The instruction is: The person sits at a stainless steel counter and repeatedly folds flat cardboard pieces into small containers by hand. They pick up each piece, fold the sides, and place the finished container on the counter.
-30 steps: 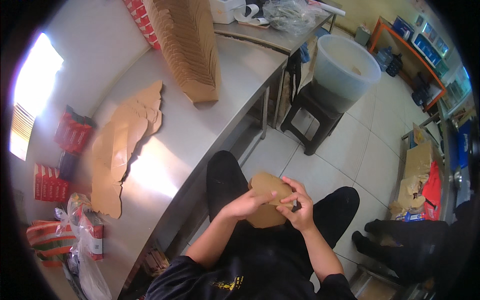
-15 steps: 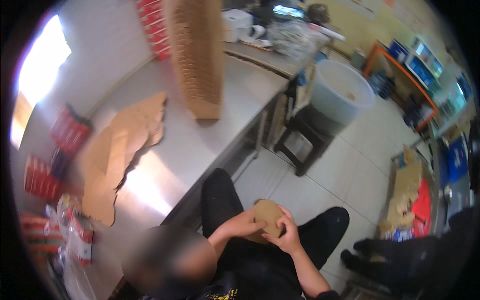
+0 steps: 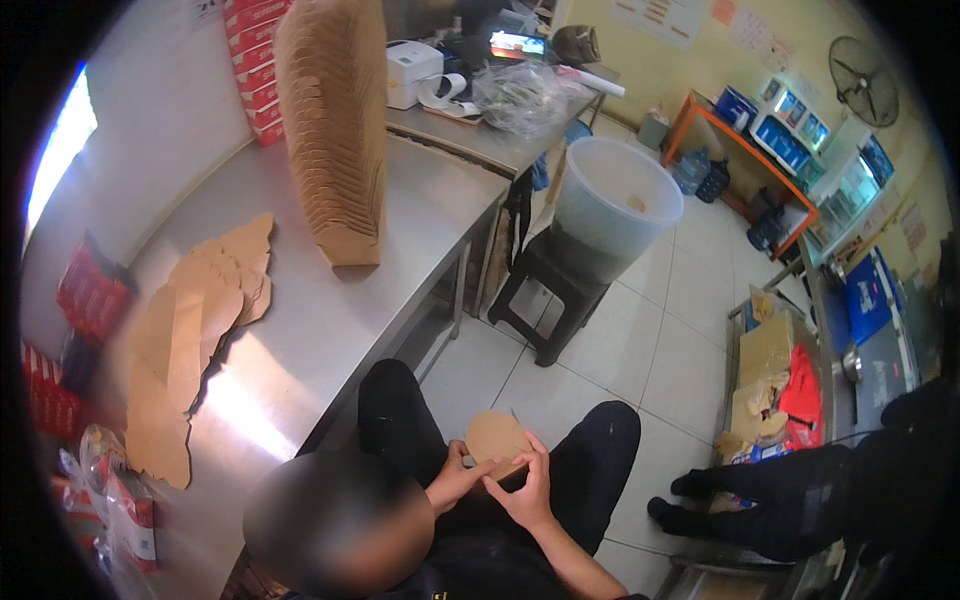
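Cardboard piece (image 3: 497, 440), tan and round-edged at the top, held in midair between the left knee (image 3: 388, 388) and right knee (image 3: 615, 428), apart from the metal surface (image 3: 430, 200) at left. Gripped from both sides: left hand (image 3: 455, 485) at the lower left edge, right hand (image 3: 527, 488) at the lower right, fingers (image 3: 480, 471) of both grasping the card. Left forearm (image 3: 436, 506) partly hidden behind a blurred oval (image 3: 338, 520). On the surface, an overlapping spread of flat cardboard sheets (image 3: 200, 320), outline jagged; farther back, a long nested cardboard stack (image 3: 335, 130). Bare metal from both to the front edge. Ahead, open tiled floor (image 3: 580, 370) up to a black stool (image 3: 545, 290) under a translucent tub (image 3: 615, 215). At right, open tiles too, as far as another person's dark-clad legs (image 3: 760, 500).
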Tool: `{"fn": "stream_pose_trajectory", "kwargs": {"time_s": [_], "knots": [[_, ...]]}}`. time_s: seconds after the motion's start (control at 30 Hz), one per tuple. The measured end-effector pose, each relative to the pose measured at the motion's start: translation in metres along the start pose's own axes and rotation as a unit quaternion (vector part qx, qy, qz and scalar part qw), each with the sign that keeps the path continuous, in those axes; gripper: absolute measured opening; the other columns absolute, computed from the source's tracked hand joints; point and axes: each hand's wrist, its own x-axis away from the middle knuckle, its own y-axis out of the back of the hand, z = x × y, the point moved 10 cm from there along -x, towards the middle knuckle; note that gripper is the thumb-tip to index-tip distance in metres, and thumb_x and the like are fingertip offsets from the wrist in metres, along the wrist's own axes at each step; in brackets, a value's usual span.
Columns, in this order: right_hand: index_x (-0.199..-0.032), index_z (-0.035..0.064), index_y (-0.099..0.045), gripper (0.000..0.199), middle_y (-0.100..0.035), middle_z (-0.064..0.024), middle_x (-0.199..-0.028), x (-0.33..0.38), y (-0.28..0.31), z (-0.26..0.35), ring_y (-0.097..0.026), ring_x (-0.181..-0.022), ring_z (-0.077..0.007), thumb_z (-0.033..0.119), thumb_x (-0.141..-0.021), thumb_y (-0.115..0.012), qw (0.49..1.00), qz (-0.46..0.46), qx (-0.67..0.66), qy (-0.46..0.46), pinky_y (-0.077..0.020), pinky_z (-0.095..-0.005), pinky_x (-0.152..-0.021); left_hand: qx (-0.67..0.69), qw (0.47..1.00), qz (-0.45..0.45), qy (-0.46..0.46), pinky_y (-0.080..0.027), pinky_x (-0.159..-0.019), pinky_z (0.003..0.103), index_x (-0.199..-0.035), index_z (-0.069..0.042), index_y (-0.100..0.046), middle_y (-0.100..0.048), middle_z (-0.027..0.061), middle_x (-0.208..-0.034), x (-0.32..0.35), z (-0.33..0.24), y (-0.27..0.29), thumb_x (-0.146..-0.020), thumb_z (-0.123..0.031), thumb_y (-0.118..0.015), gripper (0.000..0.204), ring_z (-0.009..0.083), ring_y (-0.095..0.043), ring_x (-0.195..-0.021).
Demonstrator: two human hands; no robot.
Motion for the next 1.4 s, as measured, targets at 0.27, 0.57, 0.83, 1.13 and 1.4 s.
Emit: {"fn": "stream_pose_trajectory", "kwargs": {"time_s": [0.27,0.57,0.83,1.13,1.4], "knots": [[-0.142,0.0115,-0.033,0.058,-0.053,-0.0161,-0.136,0.049,-0.029,-0.139,-0.054,-0.125,-0.025,0.024,-0.101,-0.072,0.87,-0.044,-0.3,-0.388,-0.0442,-0.0393,-0.107,-0.051,0.995,0.064,-0.05,-0.052,-0.076,0.031,-0.121,-0.008,-0.047,-0.054,0.0113,-0.123,-0.029,0.013,0.002,-0.089,-0.036,-0.085,0.057,0.0187,-0.06,-0.106],[-0.146,0.0172,-0.032,0.064,-0.052,-0.0148,-0.141,0.041,-0.048,-0.154,-0.055,-0.128,-0.0272,0.033,-0.099,-0.073,0.876,0.017,-0.313,-0.367,-0.0486,-0.0428,-0.103,-0.034,0.995,0.035,-0.092,-0.05,-0.074,0.029,-0.112,-0.009,-0.046,-0.058,0.008,-0.104,-0.031,0.023,0.019,-0.089,-0.037,-0.087,0.055,0.0151,-0.059,-0.093],[-0.148,0.012,-0.032,0.069,-0.053,-0.0166,-0.141,0.034,-0.043,-0.135,-0.052,-0.131,-0.0271,0.028,-0.098,-0.075,0.872,0.019,-0.345,-0.346,-0.0418,-0.0414,-0.111,-0.038,0.998,0.015,-0.056,-0.049,-0.07,0.029,-0.111,-0.008,-0.046,-0.059,0.006,-0.1,-0.027,0.016,0.016,-0.088,-0.031,-0.088,0.053,0.0132,-0.058,-0.088],[-0.141,0.0024,-0.049,0.062,-0.06,-0.0254,-0.118,0.008,0.011,-0.015,-0.061,-0.103,-0.0426,0.012,-0.087,-0.078,0.979,-0.061,0.142,0.129,-0.0534,-0.048,-0.088,0.006,0.997,-0.069,-0.021,-0.052,-0.076,0.032,-0.124,-0.01,-0.035,-0.053,0.0143,-0.122,-0.043,0.044,0.033,-0.086,-0.025,-0.087,0.065,0.0216,-0.06,-0.105],[-0.163,0.0235,-0.032,0.08,-0.069,-0.0155,-0.081,0.031,-0.082,-0.016,-0.071,-0.072,-0.0374,0.017,-0.093,-0.07,0.922,0.357,0.149,-0.018,-0.0582,-0.0487,-0.068,0.046,0.991,-0.127,0.014,-0.053,-0.085,0.037,-0.132,0.001,-0.038,-0.051,0.018,-0.122,-0.046,0.045,0.044,-0.087,-0.038,-0.083,0.075,0.0249,-0.057,-0.108]]}}
